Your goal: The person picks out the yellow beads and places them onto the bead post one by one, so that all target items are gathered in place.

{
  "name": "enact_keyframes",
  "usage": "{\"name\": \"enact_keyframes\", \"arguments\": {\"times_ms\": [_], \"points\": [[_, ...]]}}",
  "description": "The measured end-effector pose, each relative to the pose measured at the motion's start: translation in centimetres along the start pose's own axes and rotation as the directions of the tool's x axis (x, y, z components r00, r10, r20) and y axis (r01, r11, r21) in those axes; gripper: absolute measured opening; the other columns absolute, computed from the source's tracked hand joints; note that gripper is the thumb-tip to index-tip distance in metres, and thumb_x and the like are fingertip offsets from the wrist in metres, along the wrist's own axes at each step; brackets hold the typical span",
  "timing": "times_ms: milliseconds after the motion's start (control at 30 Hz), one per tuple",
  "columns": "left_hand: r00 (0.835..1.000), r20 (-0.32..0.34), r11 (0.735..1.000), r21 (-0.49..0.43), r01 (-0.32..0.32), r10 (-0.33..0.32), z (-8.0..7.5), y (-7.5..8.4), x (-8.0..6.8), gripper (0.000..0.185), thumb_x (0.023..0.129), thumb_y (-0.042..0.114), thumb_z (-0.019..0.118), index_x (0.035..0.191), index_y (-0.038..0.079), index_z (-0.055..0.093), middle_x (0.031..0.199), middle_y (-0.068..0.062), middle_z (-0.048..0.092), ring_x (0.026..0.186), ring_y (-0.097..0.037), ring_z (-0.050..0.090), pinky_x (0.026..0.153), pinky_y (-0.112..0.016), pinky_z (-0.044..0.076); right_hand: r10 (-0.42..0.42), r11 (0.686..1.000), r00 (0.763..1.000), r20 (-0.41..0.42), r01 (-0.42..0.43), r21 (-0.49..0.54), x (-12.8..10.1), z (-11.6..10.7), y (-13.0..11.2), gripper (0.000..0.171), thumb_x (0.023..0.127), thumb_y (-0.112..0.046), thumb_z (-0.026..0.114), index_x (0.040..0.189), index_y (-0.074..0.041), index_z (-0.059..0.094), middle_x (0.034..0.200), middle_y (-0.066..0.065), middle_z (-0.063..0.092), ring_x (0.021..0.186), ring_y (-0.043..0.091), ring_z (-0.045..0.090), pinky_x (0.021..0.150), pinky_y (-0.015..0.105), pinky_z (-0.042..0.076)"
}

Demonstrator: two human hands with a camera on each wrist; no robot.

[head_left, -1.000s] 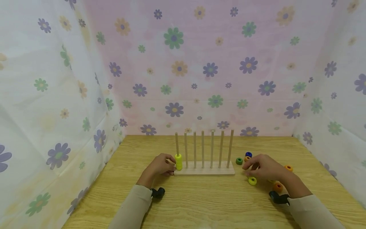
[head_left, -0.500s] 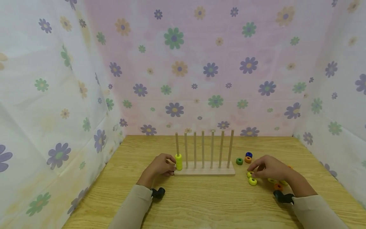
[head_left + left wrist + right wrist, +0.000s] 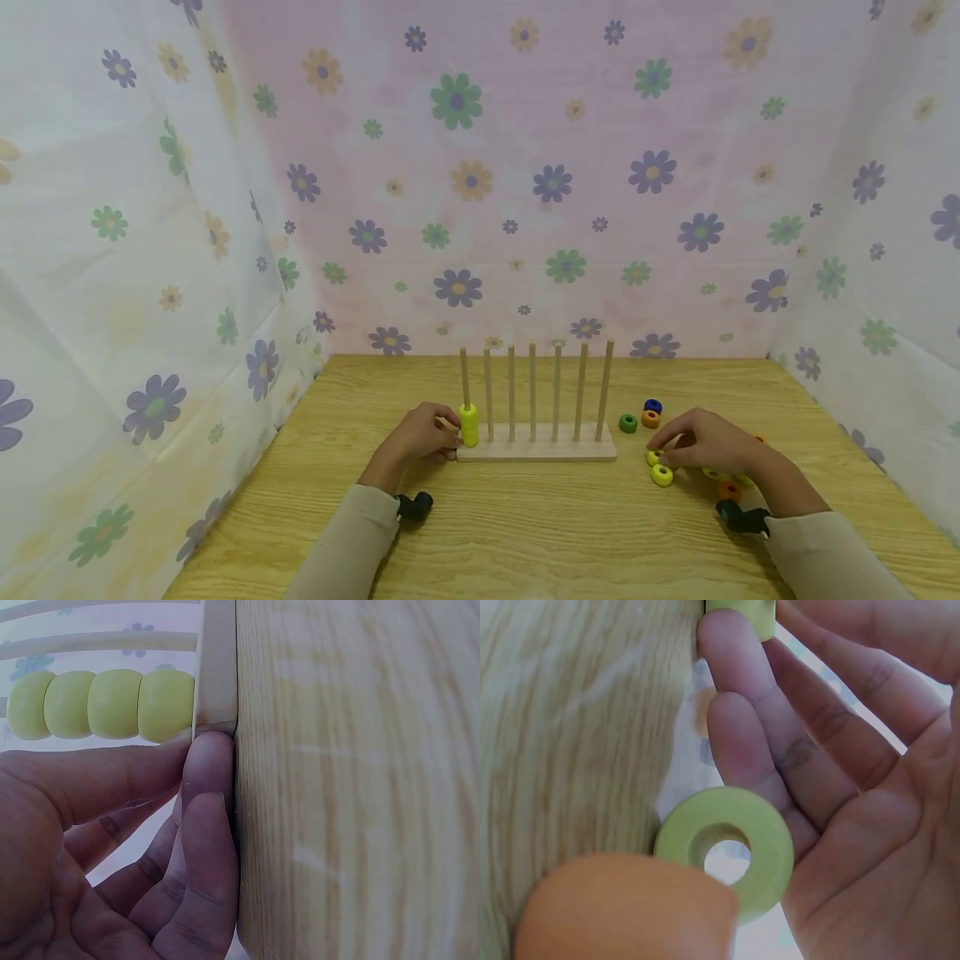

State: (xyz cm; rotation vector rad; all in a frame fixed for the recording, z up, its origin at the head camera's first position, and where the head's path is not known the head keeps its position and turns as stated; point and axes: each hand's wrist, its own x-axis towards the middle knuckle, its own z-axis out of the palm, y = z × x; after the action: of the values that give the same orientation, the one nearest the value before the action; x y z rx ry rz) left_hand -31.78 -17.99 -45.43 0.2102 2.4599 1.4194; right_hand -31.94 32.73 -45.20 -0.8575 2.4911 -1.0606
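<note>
1. Yellow ring [image 3: 655, 457] sits at the tips of the right hand [image 3: 708, 442], on the wooden table [image 3: 525, 533] right of the peg board [image 3: 536, 452]; the fingers curl down onto it and seem to pinch it, though the head view is too small to be sure.
2. Right wrist view shows only an edge of that ring [image 3: 742, 613] at the fingertips [image 3: 727, 652]; a second yellow ring [image 3: 727, 851] lies flat under the palm, untouched.
3. To grip well, thumb and forefinger should take the rim on opposite sides, leaving the hole free.
4. Nearer ring [image 3: 662, 475] lies just in front of the pinched one.
5. Left hand [image 3: 420, 433] presses its fingertips [image 3: 214, 761] against the board's left end, beside the yellow stack [image 3: 101, 703] on the first peg.
6. Farther back lie green [image 3: 627, 422], orange [image 3: 649, 418] and blue [image 3: 652, 405] rings.
</note>
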Motion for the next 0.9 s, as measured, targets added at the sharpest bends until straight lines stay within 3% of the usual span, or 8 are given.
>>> {"name": "enact_keyframes", "arguments": {"times_ms": [300,900], "points": [[1.0,0.001,1.0,0.006,-0.011,0.011,-0.07,-0.09,0.09,0.023,0.093,0.005,0.076,0.115,0.003,0.068,0.087,-0.012,0.075,0.067,-0.018,0.074,0.063,-0.034,0.064,0.011,0.999,1.0,-0.001,-0.011,0.048,0.07,0.13,-0.25,0.028,0.097,-0.014,0.073,0.123,-0.003,0.073,0.122,0.016,0.073,0.099,0.019,0.074,0.076,0.029,0.062],[1.0,-0.002,1.0,0.012,-0.008,0.008,-0.08,-0.02,0.08,0.023,0.093,0.006,0.076,0.114,0.004,0.068,0.088,-0.011,0.075,0.067,-0.018,0.074,0.063,-0.034,0.063,0.108,0.994,0.993,-0.051,-0.108,0.0,0.43,0.64,-0.88,0.027,0.092,-0.018,0.08,0.117,-0.012,0.075,0.117,0.008,0.073,0.094,0.015,0.072,0.073,0.028,0.062]]}}
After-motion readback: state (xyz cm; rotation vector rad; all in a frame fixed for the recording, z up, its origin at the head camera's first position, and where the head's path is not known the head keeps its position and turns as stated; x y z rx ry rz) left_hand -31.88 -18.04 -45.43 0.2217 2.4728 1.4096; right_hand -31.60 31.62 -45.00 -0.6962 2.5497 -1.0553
